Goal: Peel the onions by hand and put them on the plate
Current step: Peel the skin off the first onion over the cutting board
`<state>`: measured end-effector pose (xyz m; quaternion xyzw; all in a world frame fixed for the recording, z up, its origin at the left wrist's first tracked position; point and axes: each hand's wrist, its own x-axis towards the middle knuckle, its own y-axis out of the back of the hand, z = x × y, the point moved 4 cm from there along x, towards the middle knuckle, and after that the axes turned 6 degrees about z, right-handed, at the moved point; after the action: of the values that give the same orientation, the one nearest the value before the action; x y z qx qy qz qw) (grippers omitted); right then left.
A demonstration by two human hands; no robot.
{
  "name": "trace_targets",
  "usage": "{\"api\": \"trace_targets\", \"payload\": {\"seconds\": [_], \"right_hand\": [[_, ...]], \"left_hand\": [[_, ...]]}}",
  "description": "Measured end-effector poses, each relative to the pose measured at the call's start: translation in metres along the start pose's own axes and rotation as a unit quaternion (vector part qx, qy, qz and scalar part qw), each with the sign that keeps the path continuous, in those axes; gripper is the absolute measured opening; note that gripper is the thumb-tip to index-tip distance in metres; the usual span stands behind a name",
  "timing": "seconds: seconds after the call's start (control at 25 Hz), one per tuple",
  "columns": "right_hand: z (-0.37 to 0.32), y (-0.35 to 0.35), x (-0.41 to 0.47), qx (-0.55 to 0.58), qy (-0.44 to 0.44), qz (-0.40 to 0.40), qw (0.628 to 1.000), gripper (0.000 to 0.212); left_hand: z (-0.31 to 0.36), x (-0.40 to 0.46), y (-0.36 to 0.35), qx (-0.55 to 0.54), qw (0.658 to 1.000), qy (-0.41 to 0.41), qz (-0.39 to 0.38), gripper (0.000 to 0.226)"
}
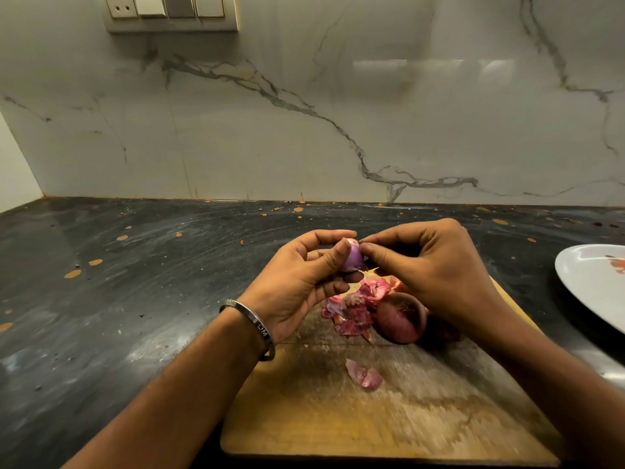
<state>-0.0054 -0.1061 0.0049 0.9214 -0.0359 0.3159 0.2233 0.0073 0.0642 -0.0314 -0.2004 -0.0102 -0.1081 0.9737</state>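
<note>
My left hand (301,282) grips a small purple onion (354,258) above the far end of a wooden cutting board (389,411). Its thumb and fingers curl round the bulb. My right hand (426,265) pinches at the top of that same onion with thumb and forefinger. Below the hands a larger unpeeled red onion (400,318) lies on the board, beside a heap of pink peels (355,309). One loose peel (365,375) lies nearer to me on the board. A white plate (595,282) sits at the right edge, partly out of view.
The board rests on a dark stone counter (135,282) with orange specks. A marble backsplash (304,130) rises behind it, with a switch panel (169,10) at the upper left. A metal bangle (253,323) circles my left wrist.
</note>
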Motion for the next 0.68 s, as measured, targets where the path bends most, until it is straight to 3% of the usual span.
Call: {"api": "trace_targets", "payload": {"seconds": [0.48, 0.68], "right_hand": [[-0.0078, -0.0046, -0.0048, -0.129, 0.105, 0.053, 0.985, 0.008], [-0.0042, -0.0046, -0.0044, -0.045, 0.065, 0.046, 0.996, 0.009]], "left_hand": [[-0.0035, -0.0009, -0.0036, 0.028, 1.000, -0.004, 0.000, 0.043], [-0.0013, 0.0005, -0.0010, 0.021, 1.000, -0.003, 0.011, 0.042]]}}
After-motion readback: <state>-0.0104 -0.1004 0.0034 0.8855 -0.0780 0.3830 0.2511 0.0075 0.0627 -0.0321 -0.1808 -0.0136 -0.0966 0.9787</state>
